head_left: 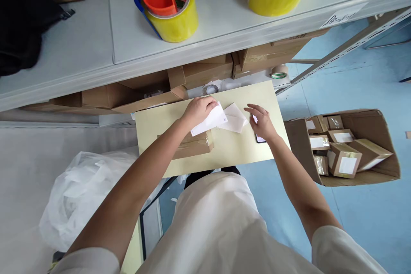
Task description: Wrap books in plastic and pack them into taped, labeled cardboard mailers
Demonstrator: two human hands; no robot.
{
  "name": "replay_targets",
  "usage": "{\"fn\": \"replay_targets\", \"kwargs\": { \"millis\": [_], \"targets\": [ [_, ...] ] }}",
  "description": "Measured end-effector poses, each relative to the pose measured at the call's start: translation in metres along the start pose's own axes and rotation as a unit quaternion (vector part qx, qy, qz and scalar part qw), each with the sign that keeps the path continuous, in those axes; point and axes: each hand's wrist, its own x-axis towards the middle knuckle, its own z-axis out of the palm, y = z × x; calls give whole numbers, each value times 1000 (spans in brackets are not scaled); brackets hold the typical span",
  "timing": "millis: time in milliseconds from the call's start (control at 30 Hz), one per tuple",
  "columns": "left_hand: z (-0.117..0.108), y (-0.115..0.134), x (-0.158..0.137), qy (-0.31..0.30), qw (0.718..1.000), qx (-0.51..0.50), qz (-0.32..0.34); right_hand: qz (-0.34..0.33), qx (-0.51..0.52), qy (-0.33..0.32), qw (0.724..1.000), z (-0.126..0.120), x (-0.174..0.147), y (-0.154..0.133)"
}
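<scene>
The cream table [250, 154] bears a taped carton [194, 147]; the left hand [198, 109] pinches a white slip [210, 121] over part of it, best held lightly to avoid creases; the right hand [263, 124], fingers spread, is beside a second slip [234, 119] and over a phone [260, 138].

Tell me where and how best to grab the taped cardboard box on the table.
Grip the cardboard box near its right end, across the long sides, probably coming from the right: it lies lengthwise left to right, the left forearm crosses the view of its left part, and the white paper in the left hand overlaps its far edge.
</scene>
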Motion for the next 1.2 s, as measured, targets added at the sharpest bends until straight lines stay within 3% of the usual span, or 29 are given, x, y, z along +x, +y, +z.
{"fn": "replay_targets", "kwargs": {
  "millis": [133,233,333,400,500,600,733,933,1100,1200],
  "targets": [
    [-7,18,-23,22,999,-22,21,33,215,-34,975,20,-1,-74],
    [-23,26,-57,5,998,-65,6,79,249,-2,965,36,-10,-112],
    [-36,17,-108,19,981,-189,-47,86,252,44,963,41,-25,-133],
    [-36,5,-145,36,949,-302,-88,57,216,57,973,41,-36,-147],
    [-24,-7,-189,99,875,-452,-144,-20,44,138,989,48,-53,-181],
    [-14,-9,-215,149,827,-521,-151,-127,-122,209,962,68,-72,-227],
    [-16,-1,-236,167,784,-585,-122,-251,-176,91,947,100,-91,-274],
    [-31,0,-269,127,682,-714,-97,-276,-203,61,938,119,-105,-289],
    [-37,-8,-289,92,644,-756,-71,-302,-207,43,930,119,-115,-294],
    [-41,-8,-295,63,638,-765,-56,-310,-207,46,927,118,-121,-295]
  ]
}}
